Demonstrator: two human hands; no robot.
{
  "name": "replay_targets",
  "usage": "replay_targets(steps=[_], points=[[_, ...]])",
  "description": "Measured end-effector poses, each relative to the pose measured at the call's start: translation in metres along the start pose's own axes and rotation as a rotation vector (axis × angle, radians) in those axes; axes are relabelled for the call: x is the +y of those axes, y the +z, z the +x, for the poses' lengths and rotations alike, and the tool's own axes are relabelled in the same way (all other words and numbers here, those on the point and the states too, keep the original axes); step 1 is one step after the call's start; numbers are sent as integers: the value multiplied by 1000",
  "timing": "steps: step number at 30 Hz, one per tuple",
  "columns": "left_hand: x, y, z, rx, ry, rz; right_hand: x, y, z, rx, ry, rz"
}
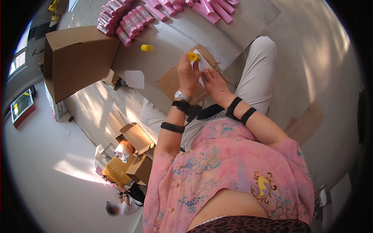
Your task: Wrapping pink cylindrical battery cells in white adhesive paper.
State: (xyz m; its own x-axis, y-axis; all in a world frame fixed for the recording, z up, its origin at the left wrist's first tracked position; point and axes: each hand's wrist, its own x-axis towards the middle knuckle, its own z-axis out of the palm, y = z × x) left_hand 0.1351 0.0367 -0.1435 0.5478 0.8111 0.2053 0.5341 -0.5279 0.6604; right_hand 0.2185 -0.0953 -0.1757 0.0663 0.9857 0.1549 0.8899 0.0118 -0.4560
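Hands, two: left grip (187, 73) pinches one yellow cap (192, 56), right (214, 83) clasps one white tube (203, 64).

Two yellow caps: one held (192, 56), one loose (145, 47). One large open carton (77, 62). Perhaps twenty-odd pink tubes (130, 23), too crowded to count.

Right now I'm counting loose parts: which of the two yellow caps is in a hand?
The yellow cap at the left hand fingertips, beside the white sheet the right hand touches. The other cap lies alone on the table.
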Motion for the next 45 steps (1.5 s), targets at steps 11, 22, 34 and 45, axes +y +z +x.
replay_targets(steps=[11,22,34,45], points=[[9,6,-14,-15,-24,-49,4,8,-3,31,9,-10],[4,-19,-20,51,-156,-143,0,2,-1,-14,-1,-58],[-11,-32,-38,90,-187,-126,-1,-7,2,-95,-3,-28],[-22,-40,-18,169,-276,-186,-3,-8,3,-74,-26,-29]])
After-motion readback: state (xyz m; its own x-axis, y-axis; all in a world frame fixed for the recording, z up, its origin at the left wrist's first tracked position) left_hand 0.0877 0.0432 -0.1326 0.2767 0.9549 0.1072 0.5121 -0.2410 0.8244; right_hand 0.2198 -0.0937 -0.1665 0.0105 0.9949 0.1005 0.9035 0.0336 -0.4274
